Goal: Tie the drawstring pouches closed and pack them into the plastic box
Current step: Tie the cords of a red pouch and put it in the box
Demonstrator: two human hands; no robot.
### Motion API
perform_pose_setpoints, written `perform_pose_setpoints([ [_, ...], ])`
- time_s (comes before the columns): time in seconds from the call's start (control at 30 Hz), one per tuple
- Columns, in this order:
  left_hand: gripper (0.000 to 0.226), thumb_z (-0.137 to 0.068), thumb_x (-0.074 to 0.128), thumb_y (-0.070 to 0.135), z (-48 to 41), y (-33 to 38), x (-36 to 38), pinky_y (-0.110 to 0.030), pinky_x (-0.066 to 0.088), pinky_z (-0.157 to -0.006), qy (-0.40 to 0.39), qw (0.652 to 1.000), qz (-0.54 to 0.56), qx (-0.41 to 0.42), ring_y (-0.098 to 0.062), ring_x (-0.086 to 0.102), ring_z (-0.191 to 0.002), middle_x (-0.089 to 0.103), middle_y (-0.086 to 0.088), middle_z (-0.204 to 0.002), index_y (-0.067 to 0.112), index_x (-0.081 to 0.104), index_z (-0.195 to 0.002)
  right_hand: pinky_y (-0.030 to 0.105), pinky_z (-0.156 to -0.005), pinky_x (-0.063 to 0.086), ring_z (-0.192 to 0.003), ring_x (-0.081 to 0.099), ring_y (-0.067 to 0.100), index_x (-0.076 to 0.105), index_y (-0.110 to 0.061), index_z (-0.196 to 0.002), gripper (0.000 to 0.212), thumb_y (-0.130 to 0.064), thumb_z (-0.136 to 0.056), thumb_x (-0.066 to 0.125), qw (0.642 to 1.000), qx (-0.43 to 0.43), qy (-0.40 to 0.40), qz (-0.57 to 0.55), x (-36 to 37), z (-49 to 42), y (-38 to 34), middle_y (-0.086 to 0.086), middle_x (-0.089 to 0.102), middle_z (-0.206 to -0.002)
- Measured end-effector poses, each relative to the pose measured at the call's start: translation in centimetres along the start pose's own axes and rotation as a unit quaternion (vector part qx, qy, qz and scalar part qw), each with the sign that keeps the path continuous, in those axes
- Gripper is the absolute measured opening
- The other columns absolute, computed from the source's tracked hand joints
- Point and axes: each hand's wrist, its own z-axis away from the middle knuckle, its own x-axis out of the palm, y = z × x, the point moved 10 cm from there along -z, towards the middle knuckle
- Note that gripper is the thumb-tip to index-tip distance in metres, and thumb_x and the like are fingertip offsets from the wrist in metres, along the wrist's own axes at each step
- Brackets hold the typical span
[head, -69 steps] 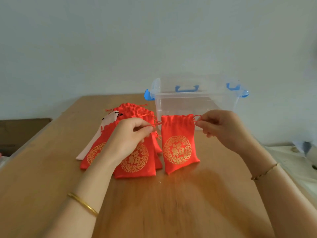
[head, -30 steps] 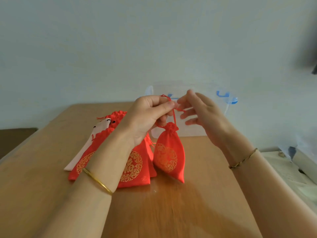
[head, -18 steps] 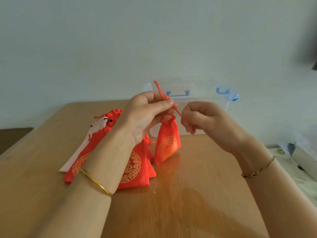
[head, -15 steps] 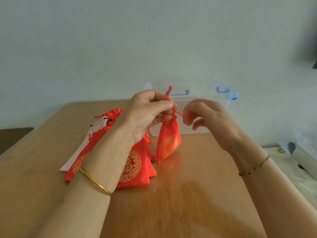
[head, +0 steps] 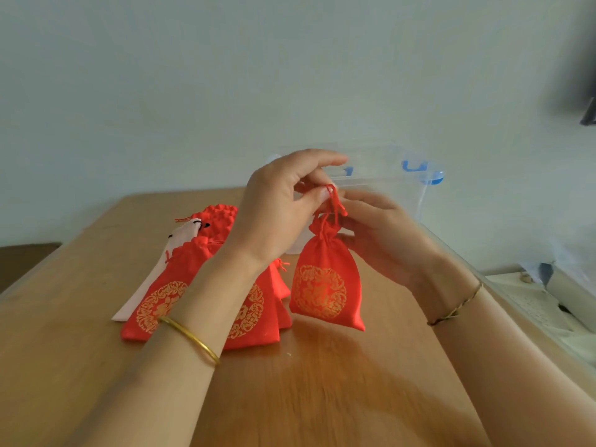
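- Red satin with a gold roundel: held pouch (head: 325,285), neck gathered tight, long axis upright. Bottom edge just over the wooden table (head: 322,398), or perhaps brushing it; no telling which.
- Pinched between thumb and forefinger of the left hand (head: 280,208): the drawstring (head: 334,203), looped at the top, loose ends dangling beside the neck.
- At 6 o'clock from that pinch, straight below: the pouch body, apparently hung wholly on the cord.
- At 3 o'clock of the neck: right hand (head: 383,230), fingers loosely curled behind the gathers and close against the fabric. No telling whether pinching cord or only steadying.
- At 12 to 1 o'clock, beyond both hands: clear plastic box (head: 396,188) with blue latches, nearer the right hand than the left.
- At 8 o'clock, flat on the table: pile of pouches (head: 193,285), necks pointing away, not yet packed.
- Judged next: snug the knot, then carry up and away toward 12 o'clock. Needs enough lift for the dangling body to clear the near wall of the box.
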Motion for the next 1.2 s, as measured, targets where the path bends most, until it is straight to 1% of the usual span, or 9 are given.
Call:
perform_pose_setpoints([
  [0.27,0.013,-0.084,0.063,0.005,0.3,-3.1,-0.3,-0.012,0.049,-0.070,0.005,0.991,0.072,-0.111,0.002,0.064,-0.074,0.069,0.006,-0.080,0.013,0.072,-0.089,0.033,-0.076,0.047,-0.081,0.062,0.014,0.054,-0.013,-0.080,0.020,-0.018,-0.096,0.045,0.972,-0.080,0.177,0.132,-3.5,0.3,-1.7,0.000,0.065,-0.083],
  [0.37,0.011,-0.089,0.057,0.015,0.3,-4.1,-0.7,-0.023,0.051,-0.074,-0.003,0.992,-0.033,-0.123,-0.010,0.065,-0.077,0.069,0.003,-0.081,0.016,0.067,-0.084,0.031,-0.071,0.048,-0.075,0.062,0.015,0.053,-0.014,-0.072,0.023,-0.014,-0.094,0.048,0.970,-0.062,0.203,0.118,-4.7,0.5,-1.4,-0.001,0.064,-0.075],
  [0.47,0.023,-0.093,0.046,0.014,0.5,-5.8,-1.1,-0.031,0.046,-0.076,-0.021,0.978,-0.104,-0.181,-0.017,0.063,-0.083,0.067,0.001,-0.081,0.017,0.052,-0.071,0.035,-0.067,0.047,-0.077,0.063,0.028,0.052,-0.012,-0.064,0.025,-0.006,-0.089,0.048,0.942,-0.009,0.254,0.219,-6.8,0.8,-0.6,0.003,0.062,-0.069],
  [0.53,0.031,-0.092,0.041,0.007,0.8,-6.4,-0.5,-0.032,0.045,-0.075,-0.013,0.971,0.040,-0.237,-0.020,0.065,-0.085,0.069,-0.002,-0.081,0.016,0.042,-0.062,0.040,-0.067,0.049,-0.083,0.064,0.039,0.053,-0.011,-0.061,0.026,-0.005,-0.085,0.049,0.914,0.028,0.270,0.301,-7.7,0.9,0.0,0.006,0.063,-0.067],
  [0.63,0.031,-0.094,0.037,0.006,1.1,-5.4,1.7,-0.029,0.045,-0.073,-0.016,0.928,0.274,-0.250,-0.022,0.066,-0.085,0.071,-0.005,-0.081,0.014,0.040,-0.064,0.046,-0.074,0.053,-0.083,0.065,0.037,0.056,-0.009,-0.062,0.023,-0.006,-0.084,0.049,0.896,0.069,0.243,0.366,-7.1,0.8,1.0,0.008,0.065,-0.069],
  [0.77,0.030,-0.095,0.040,0.011,1.5,-5.8,2.2,-0.024,0.036,-0.059,-0.010,0.905,0.330,-0.268,-0.016,0.063,-0.069,0.066,0.002,-0.063,0.014,0.047,-0.066,0.035,-0.063,0.050,-0.067,0.062,0.022,0.055,-0.009,-0.066,0.023,-0.011,-0.088,0.050,0.921,0.059,0.262,0.282,-7.3,1.0,1.1,0.005,0.060,-0.066],
  [0.97,0.006,-0.086,0.060,0.012,2.5,-6.4,3.7,-0.015,0.035,-0.051,-0.104,0.911,0.253,-0.309,-0.002,0.057,-0.057,0.062,0.005,-0.065,0.011,0.065,-0.083,0.020,-0.048,0.040,-0.050,0.050,0.009,0.056,-0.010,-0.065,0.028,-0.018,-0.092,0.053,0.970,-0.009,0.233,0.063,-5.9,1.2,-0.8,0.001,0.055,-0.064],
  [1.1,0.003,-0.080,0.069,0.017,2.5,-5.6,4.2,-0.020,0.038,-0.056,-0.154,0.933,0.150,-0.290,-0.006,0.051,-0.056,0.060,0.006,-0.059,0.014,0.069,-0.079,0.020,-0.047,0.036,-0.050,0.045,0.009,0.059,-0.009,-0.066,0.026,-0.018,-0.091,0.055,0.978,-0.078,0.177,0.077,-3.9,1.0,-2.5,-0.004,0.058,-0.062],
  [1.2,0.007,-0.081,0.067,0.017,2.5,-5.6,4.2,-0.022,0.036,-0.053,-0.154,0.938,0.137,-0.280,-0.008,0.048,-0.053,0.057,0.004,-0.056,0.012,0.068,-0.076,0.020,-0.042,0.032,-0.045,0.043,0.009,0.061,-0.010,-0.072,0.027,-0.023,-0.093,0.052,0.983,-0.055,0.157,0.078,-3.4,0.9,-1.8,-0.009,0.062,-0.063],
])
